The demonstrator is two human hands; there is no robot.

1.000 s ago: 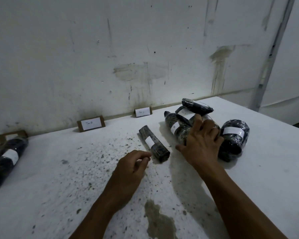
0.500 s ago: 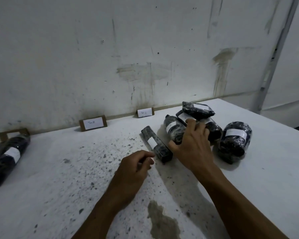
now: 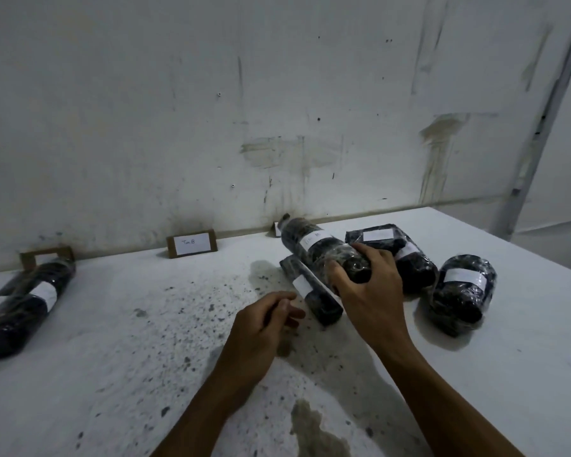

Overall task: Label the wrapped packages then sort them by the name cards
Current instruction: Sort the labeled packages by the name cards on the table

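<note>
On a white, speckled, stained table (image 3: 119, 374), left hand (image 3: 261, 328) loosely curled, holding nothing, right hand (image 3: 366, 291) gripping a bottle-shaped wrapped package (image 3: 314, 249) raised above a slim labelled roll (image 3: 310, 291), more packages (image 3: 462, 288) right, two (image 3: 23, 305) far left, name card (image 3: 192, 243) reading "Tim B" against the scuffed white wall (image 3: 178, 110).

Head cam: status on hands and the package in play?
Right hand grips bottle-shaped package, lifted clear of the pile. Left hand loosely curled, holds nothing. Slim package lies directly beneath; middle name card unobstructed.
</note>
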